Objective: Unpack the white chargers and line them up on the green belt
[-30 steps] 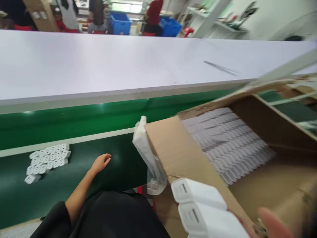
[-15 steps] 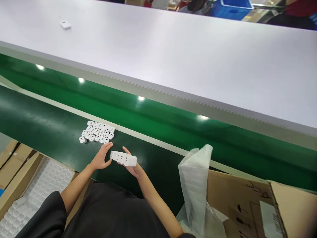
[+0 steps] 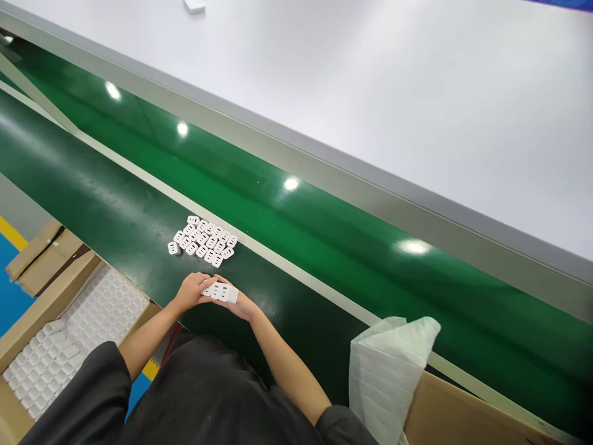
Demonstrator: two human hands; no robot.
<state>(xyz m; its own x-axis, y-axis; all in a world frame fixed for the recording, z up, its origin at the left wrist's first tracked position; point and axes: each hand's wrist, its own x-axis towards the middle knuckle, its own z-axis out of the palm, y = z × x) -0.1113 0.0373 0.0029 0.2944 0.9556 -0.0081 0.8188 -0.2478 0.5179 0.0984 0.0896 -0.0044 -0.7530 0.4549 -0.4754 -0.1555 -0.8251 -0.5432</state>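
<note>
A short row of white USB charger blocks [image 3: 222, 292], with dark port slots facing up, lies in my right hand [image 3: 243, 307]. That hand cradles the row from below and behind, and most of its fingers are hidden. Wrapped over the left end of the same row is my left hand [image 3: 192, 292], its fingers closed on the blocks and covering some of them. Just beyond my hands, a cluster of similar white charger blocks [image 3: 204, 238] stands in uneven rows on the dark green belt [image 3: 134, 228], slots up.
At lower left, an open carton [image 3: 50, 296] holds many white blocks in rows. A translucent wrapping sheet [image 3: 386, 364] rises from a cardboard box [image 3: 456, 408] at lower right. Past the belt's pale rail lies a white tabletop [image 3: 370, 93], with one white piece [image 3: 194, 6] on it.
My left hand has moved right and closed on the left end of the charger row; before, it was open beside it. The view has shifted and tilted. The cluster looks unchanged.
</note>
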